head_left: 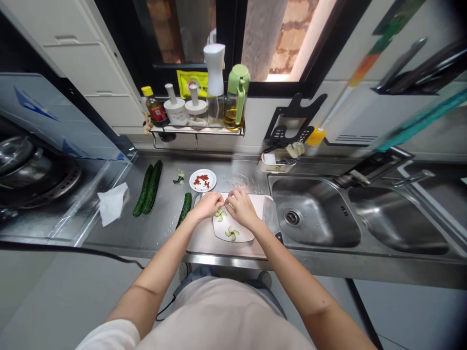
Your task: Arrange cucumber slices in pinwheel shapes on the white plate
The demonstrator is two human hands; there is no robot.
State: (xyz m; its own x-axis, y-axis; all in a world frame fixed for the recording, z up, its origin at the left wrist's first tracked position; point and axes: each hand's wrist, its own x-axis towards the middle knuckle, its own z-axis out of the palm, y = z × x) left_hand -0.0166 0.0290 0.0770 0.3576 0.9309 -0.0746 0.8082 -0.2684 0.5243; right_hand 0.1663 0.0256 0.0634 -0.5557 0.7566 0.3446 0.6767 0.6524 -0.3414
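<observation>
Both my hands meet over the far end of a white plate (243,236) that lies on a pale cutting board (204,239). My left hand (208,204) and my right hand (240,205) have fingers curled and pinched together, fingertips touching; what they pinch is too small to make out. On the plate lie two pinwheel shapes of cucumber slices (232,234), one close under my hands (220,214). A cut cucumber piece (185,207) rests just left of the board.
Two whole cucumbers (148,187) lie on the steel counter, with a crumpled tissue (112,202) further left. A small dish of red bits (203,180) and cucumber scraps (179,178) sit behind. A double sink (315,214) is on the right, a condiment rack (197,127) at the wall, a stove (32,175) at left.
</observation>
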